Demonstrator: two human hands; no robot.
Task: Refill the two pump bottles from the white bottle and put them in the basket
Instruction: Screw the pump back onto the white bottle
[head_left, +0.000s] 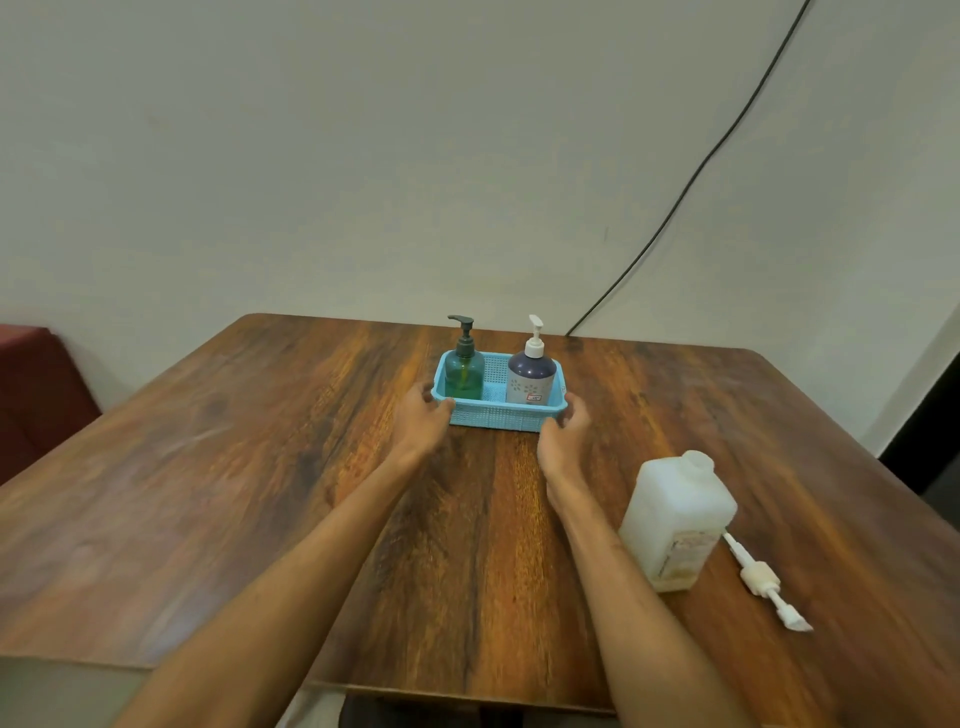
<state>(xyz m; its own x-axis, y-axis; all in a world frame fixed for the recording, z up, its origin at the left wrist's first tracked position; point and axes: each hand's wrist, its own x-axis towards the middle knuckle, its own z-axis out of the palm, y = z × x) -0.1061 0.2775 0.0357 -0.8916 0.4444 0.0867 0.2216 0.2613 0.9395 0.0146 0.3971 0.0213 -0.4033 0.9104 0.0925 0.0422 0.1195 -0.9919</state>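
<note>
Wood table (208, 467), L hand (423, 418) & R hand (563, 436) grip basket (493, 415) ends, nr far edge

Two bare forearms reach forward side by side — left hand (423, 415) and right hand (563, 434), palms facing inward, fingers loosely curled.

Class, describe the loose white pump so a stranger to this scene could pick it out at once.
Start at the wooden table and go to its near right side, where a white bottle stands uncapped. Just right of it lies the pump, flat on the wood. Unlike the pumps on the green bottle and purple bottle in the blue basket, it sits on no bottle.
</note>
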